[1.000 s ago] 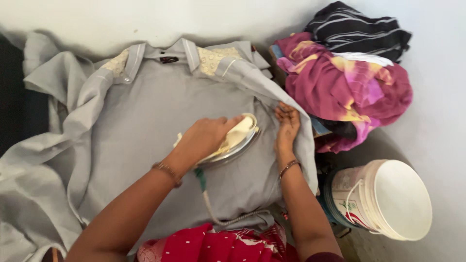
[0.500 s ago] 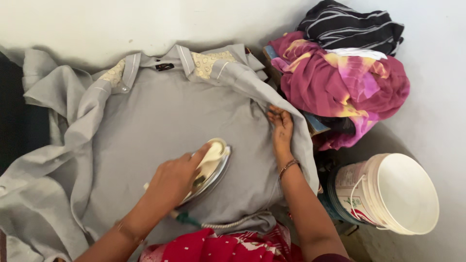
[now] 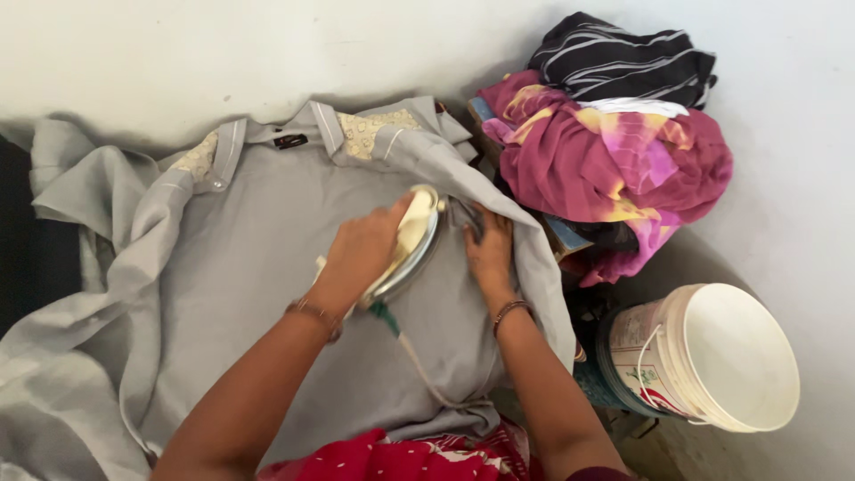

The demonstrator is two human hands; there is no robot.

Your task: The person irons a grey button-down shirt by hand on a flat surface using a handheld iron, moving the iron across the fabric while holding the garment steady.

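A grey shirt [image 3: 240, 267] lies spread flat, collar toward the wall. My left hand [image 3: 361, 254] grips the handle of a cream and metal clothes iron [image 3: 411, 245], which rests on the shirt's upper right part near the shoulder. The iron's cord [image 3: 419, 361] trails back toward me. My right hand [image 3: 492, 249] lies flat on the cloth just right of the iron, fingers pressing on a fold by the sleeve. Both wrists wear bangles.
A heap of clothes, pink and yellow cloth [image 3: 614, 169] under a black striped garment [image 3: 623, 62], sits at the right by the white wall. A white plastic bucket [image 3: 712, 356] stands at lower right. Red patterned fabric [image 3: 401, 459] is at the bottom edge.
My left hand slid the iron down and left over the shirt, then up and right to the shoulder beside my right hand. The right hand stayed on the cloth.
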